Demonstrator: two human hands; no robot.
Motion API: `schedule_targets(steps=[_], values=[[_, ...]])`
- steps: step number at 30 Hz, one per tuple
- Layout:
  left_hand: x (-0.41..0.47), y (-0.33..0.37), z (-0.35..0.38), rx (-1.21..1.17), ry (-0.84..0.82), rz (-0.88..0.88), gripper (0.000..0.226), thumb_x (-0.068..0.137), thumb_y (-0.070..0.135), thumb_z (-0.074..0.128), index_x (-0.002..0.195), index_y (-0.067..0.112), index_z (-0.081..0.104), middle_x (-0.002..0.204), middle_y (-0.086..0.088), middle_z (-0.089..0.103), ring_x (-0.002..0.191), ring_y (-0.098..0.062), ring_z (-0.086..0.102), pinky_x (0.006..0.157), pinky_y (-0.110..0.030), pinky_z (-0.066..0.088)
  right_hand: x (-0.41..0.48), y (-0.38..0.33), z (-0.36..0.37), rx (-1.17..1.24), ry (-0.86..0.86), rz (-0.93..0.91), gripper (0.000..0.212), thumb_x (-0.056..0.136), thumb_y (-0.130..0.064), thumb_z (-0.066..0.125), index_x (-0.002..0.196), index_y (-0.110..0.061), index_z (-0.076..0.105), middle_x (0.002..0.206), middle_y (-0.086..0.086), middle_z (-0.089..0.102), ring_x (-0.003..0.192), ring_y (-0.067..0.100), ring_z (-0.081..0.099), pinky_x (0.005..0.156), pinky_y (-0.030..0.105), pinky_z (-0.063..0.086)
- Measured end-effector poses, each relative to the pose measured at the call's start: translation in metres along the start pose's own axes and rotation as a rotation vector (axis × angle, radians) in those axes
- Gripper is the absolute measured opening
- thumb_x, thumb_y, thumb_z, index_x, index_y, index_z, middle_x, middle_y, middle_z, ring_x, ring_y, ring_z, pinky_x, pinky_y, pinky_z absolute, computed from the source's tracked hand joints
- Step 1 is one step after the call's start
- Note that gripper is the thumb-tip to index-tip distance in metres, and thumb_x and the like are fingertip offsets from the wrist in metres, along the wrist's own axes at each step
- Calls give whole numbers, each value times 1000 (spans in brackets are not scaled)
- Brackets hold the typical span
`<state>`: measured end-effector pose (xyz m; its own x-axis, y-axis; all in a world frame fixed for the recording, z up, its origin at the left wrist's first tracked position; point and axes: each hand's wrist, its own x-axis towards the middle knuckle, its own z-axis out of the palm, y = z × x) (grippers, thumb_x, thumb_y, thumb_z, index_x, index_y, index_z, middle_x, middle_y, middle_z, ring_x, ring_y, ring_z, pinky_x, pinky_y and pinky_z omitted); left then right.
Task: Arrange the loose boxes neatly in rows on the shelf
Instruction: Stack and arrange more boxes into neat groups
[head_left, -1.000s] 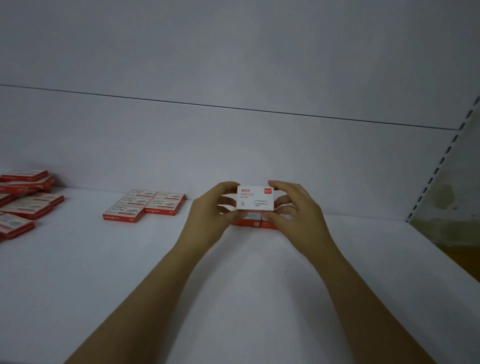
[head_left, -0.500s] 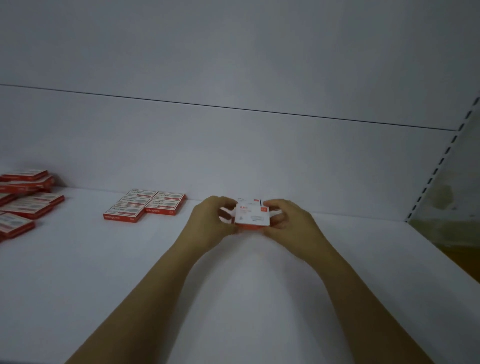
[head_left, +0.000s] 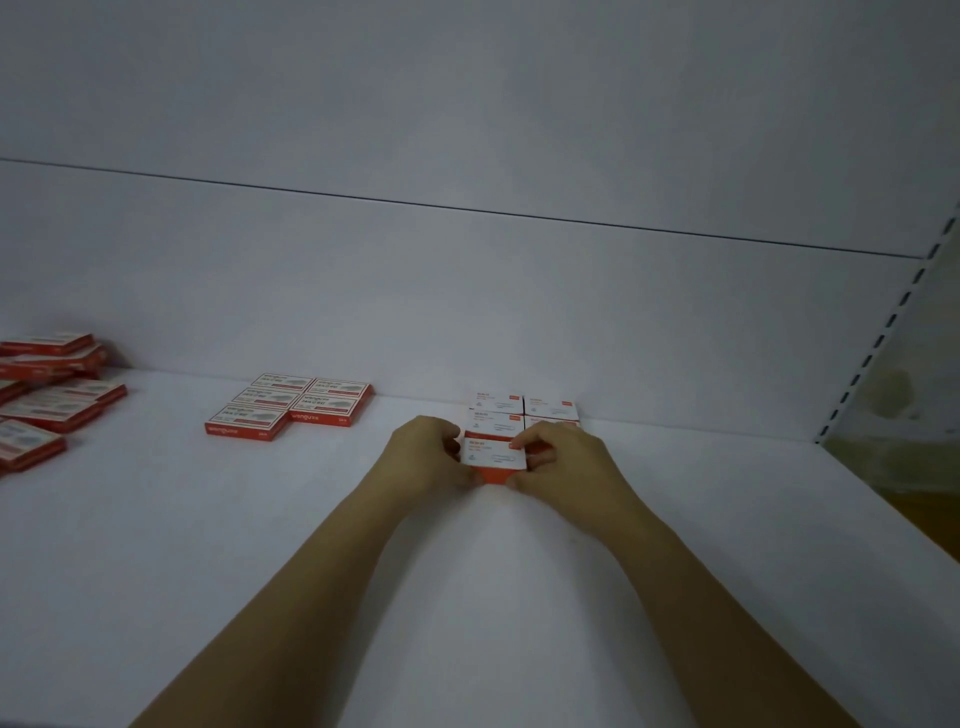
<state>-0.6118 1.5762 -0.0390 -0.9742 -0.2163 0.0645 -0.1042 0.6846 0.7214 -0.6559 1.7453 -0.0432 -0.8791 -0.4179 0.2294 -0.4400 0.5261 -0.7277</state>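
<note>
Near the back of the white shelf (head_left: 156, 545), right of centre, both hands are meeting around one small box (head_left: 493, 456) with a white top and red sides. The left hand (head_left: 423, 460) is gripping its left end with curled fingers. The right hand (head_left: 569, 465) is pinching its right end, with the thumb lying at the lower front corner and a fingertip touching the top right corner. The box is lying flat, label facing up, directly in front of and touching a small block of matching boxes (head_left: 496, 404) that is standing against the back panel (head_left: 467, 312). This block is showing two columns, and the held box is lining up with the left one. I cannot tell whether its underside is fully resting on the shelf, since the fingers are hiding its lower edges. Further left, well apart from the hands, five flatter red boxes (head_left: 291, 406) are lying in a tidy cluster, touching one another. At the far left edge a loose pile of flat red boxes (head_left: 49, 400) is lying at mixed angles, some overlapping. On the right a slotted upright (head_left: 883, 338) is running up beside the shelf.
</note>
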Motion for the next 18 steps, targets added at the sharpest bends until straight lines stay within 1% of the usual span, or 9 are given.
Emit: schedule_targets(steps=[2, 5, 7, 9, 11, 12, 14, 15, 18], values=[[2, 1, 0, 8, -3, 6, 32, 73, 20, 77, 98, 3, 67, 100, -7, 69, 94, -24, 65, 83, -31, 52, 1, -1, 1, -14, 20, -3, 30, 70, -6, 76, 97, -12, 64, 102, 0, 67, 75, 3, 63, 63, 0, 45], [4, 2, 1, 8, -9, 50, 30, 75, 19, 75, 103, 9, 70, 99, -5, 71, 93, -21, 65, 85, -32, 52, 3, -2, 3, -60, 62, -21, 33, 72, -7, 76, 103, -8, 65, 104, -1, 62, 76, 5, 61, 65, 0, 45], [6, 2, 2, 0, -12, 68, 30, 76, 18, 74, 105, 12, 71, 100, -4, 71, 92, -18, 65, 85, -31, 52, 4, -2, 5, -95, 74, -28, 33, 73, -7, 75, 105, -7, 65, 110, 3, 62, 84, 10, 64, 72, 5, 47], [7, 2, 3, 14, -16, 71, 32, 77, 18, 73, 108, 13, 70, 103, -3, 71, 93, -17, 64, 84, -27, 51, 4, -2, 5, -127, 75, -30, 33, 74, -8, 74, 107, -8, 65, 113, 5, 61, 91, 14, 65, 81, 14, 49], [8, 1, 4, 28, -12, 77, 31, 78, 19, 72, 108, 12, 69, 104, -3, 70, 92, -16, 64, 79, -23, 50, 4, -3, 5, -142, 73, -32, 33, 75, -10, 73, 107, -9, 65, 113, 5, 61, 94, 15, 64, 86, 19, 49], [8, 1, 5, 33, -6, 81, 30, 78, 19, 72, 107, 13, 69, 104, -3, 70, 90, -14, 63, 74, -19, 48, 4, -3, 6, -150, 75, -39, 32, 75, -11, 72, 107, -9, 65, 113, 5, 61, 96, 16, 63, 88, 21, 49], [7, 1, 7, 55, 14, 86, 27, 79, 21, 70, 106, 14, 69, 105, -2, 70, 86, -11, 61, 67, -14, 42, 3, -5, 6, -149, 75, -57, 31, 76, -12, 72, 106, -8, 65, 113, 6, 62, 102, 18, 62, 90, 24, 50], [7, 2, 8, 71, 28, 82, 27, 80, 21, 70, 106, 14, 69, 105, -3, 70, 85, -11, 60, 68, -15, 41, 3, -5, 6, -142, 70, -57, 31, 76, -12, 72, 106, -8, 64, 114, 6, 62, 103, 18, 62, 89, 22, 50], [4, 7, 9, 136, 60, 44, 36, 81, 25, 68, 110, 6, 61, 109, -9, 65, 89, -17, 59, 74, -23, 46, 2, -6, 3, -108, 21, -32, 40, 76, -15, 73, 113, -9, 59, 118, 4, 59, 100, 13, 62, 77, 7, 47]])
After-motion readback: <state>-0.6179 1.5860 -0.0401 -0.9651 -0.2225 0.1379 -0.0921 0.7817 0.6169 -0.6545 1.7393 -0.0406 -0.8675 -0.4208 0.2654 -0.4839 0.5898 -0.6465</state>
